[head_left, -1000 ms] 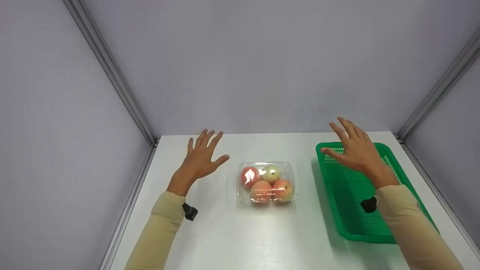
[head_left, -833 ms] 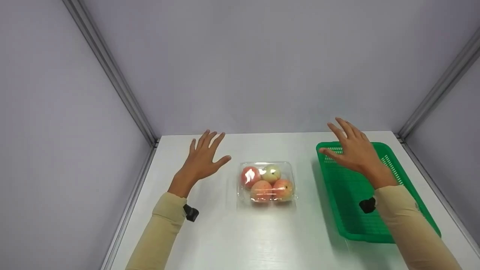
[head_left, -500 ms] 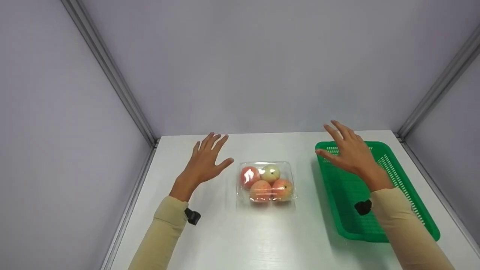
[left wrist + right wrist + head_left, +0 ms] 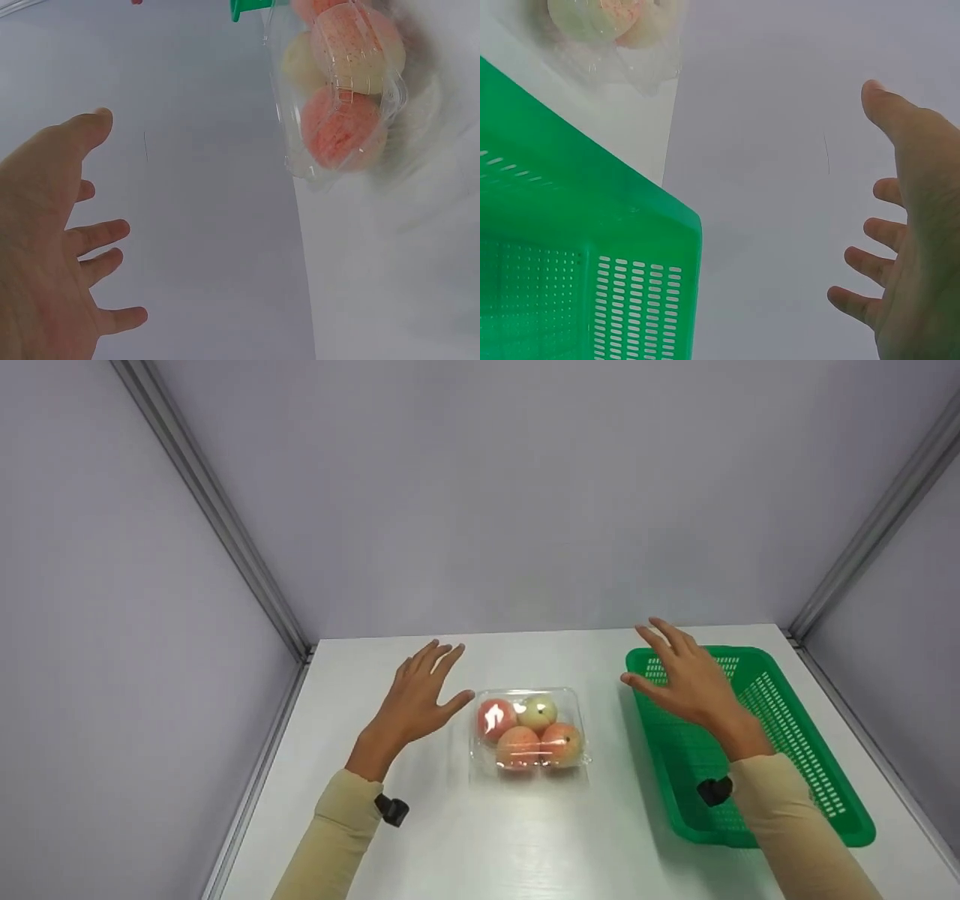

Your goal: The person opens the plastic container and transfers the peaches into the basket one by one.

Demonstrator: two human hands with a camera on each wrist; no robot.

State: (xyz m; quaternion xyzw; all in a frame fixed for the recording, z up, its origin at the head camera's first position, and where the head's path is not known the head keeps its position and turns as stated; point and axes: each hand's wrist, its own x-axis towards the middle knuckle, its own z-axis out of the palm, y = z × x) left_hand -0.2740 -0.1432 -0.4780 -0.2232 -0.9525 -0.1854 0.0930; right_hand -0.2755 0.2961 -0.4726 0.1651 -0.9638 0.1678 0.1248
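A clear plastic clamshell box (image 4: 530, 697) with several peaches (image 4: 517, 747) inside sits on the white table, its lid closed. To its left my left hand (image 4: 414, 701) hovers with fingers spread and nothing in it, thumb pointing toward the box. My right hand (image 4: 688, 682) is raised over the far left part of a green plastic basket (image 4: 667, 795), also holding nothing, fingers apart. In the left wrist view the box (image 4: 279, 112) appears beyond the left hand (image 4: 45, 232). From the right wrist, the basket (image 4: 641, 195) lies below the right hand (image 4: 922, 225).
The white table (image 4: 540, 840) ends at a pale back wall (image 4: 480, 495). Side panels with grey metal corner posts (image 4: 217, 502) stand left and right. Each wrist carries a small black camera (image 4: 392, 810). The basket stands to the right of the box, a gap between them.
Both hands have come inward and slightly down, the left moving right and the right moving left, closer to the box. Box and basket have stayed in place; the view has tilted slightly.
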